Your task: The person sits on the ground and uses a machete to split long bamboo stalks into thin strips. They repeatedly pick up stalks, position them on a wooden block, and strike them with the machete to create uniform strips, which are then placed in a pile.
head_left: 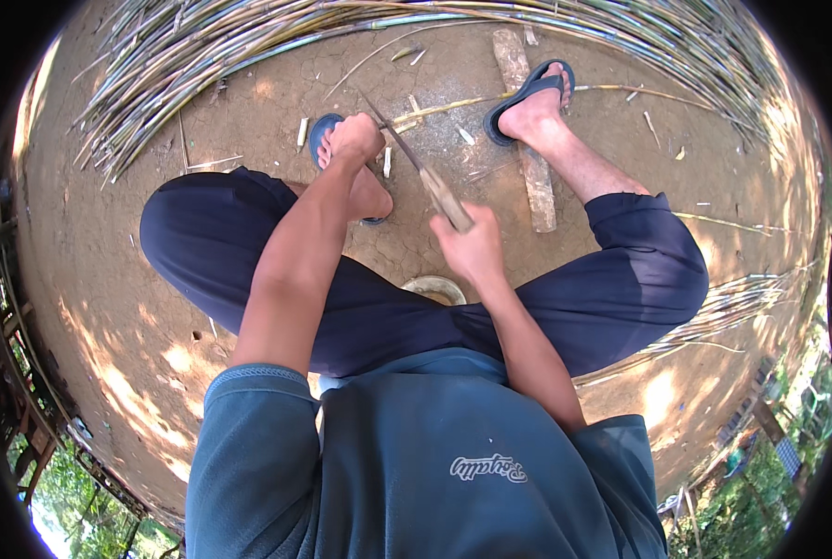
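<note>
My left hand [355, 138] is closed around one end of a long thin cane stalk [453, 105] that runs right across the earth, over a wooden block. My right hand [472, 247] grips the pale wooden handle of a knife [420, 172], whose dark blade slants up to the stalk just beside my left hand. I sit low with knees spread in dark trousers, feet in dark blue flip-flops [530, 91].
A wooden block [526, 130] lies on the cracked earth under my right foot. A big pile of cane stalks [248, 42] arcs across the top; a smaller bundle [732, 303] lies at right. Short offcuts are scattered near my feet. A round rim [434, 284] shows between my legs.
</note>
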{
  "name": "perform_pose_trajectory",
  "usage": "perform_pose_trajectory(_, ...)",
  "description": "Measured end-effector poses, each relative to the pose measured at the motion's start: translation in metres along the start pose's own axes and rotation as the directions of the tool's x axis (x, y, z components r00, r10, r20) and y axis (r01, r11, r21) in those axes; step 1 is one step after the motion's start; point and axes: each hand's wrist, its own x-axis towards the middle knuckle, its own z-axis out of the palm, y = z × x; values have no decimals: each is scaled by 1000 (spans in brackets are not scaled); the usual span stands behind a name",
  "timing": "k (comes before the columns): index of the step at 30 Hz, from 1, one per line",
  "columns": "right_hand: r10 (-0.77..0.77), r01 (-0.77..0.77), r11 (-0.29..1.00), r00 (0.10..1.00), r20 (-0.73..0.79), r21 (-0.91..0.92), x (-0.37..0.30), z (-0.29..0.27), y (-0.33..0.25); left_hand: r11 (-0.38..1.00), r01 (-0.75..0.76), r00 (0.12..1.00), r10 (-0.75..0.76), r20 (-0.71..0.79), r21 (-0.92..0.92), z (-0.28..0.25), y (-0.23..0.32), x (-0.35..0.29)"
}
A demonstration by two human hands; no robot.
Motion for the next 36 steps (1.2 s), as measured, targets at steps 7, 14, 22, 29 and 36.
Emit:
perform_pose_trajectory(7,-44,44,999,998,-48,5,-43,-2,9,1000,-8,1000,8,11,23,19,-7,-5)
perform_pose_trajectory(14,-103,107,993,993,-63,54,-52,-10,4,999,25,999,-25,-19,-22,8,-16,11)
perform_pose_trajectory(22,-19,24,997,998,-59,70,10,17,-8,999,21,999,-22,-32,-39,-8,-7,3)
perform_pose_trajectory(29,-93,96,995,992,-86,35,-75,-13,8,1000,2,1000,-1,-22,27,19,-21,24)
perform_pose_trajectory(36,22,-20,998,999,-29,57,-48,-1,-3,998,-23,999,25,-25,52,15,-21,21)
